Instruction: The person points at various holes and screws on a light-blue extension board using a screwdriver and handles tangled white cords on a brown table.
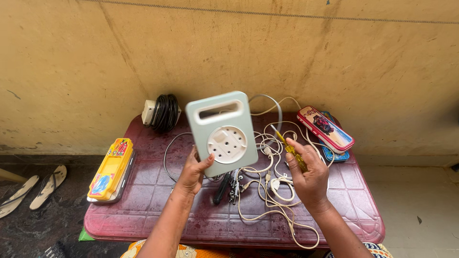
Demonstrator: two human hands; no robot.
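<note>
My left hand (193,171) holds up a pale green flat extension box (222,131) with a carry slot at its top and a round white socket plate on its face. It grips the box by the lower left corner, above the maroon plastic table (158,210). My right hand (308,174) is closed on a yellow-handled screwdriver (290,151), tip pointing up and left toward the box's right edge. Under both hands lies a tangle of white cables (272,191).
A black coiled cord on a white plug block (162,113) sits at the table's back left. A yellow pencil case (111,168) lies at left, a red one (325,128) at back right. Small dark tools (228,187) lie mid-table. Sandals (33,190) rest on the floor at left.
</note>
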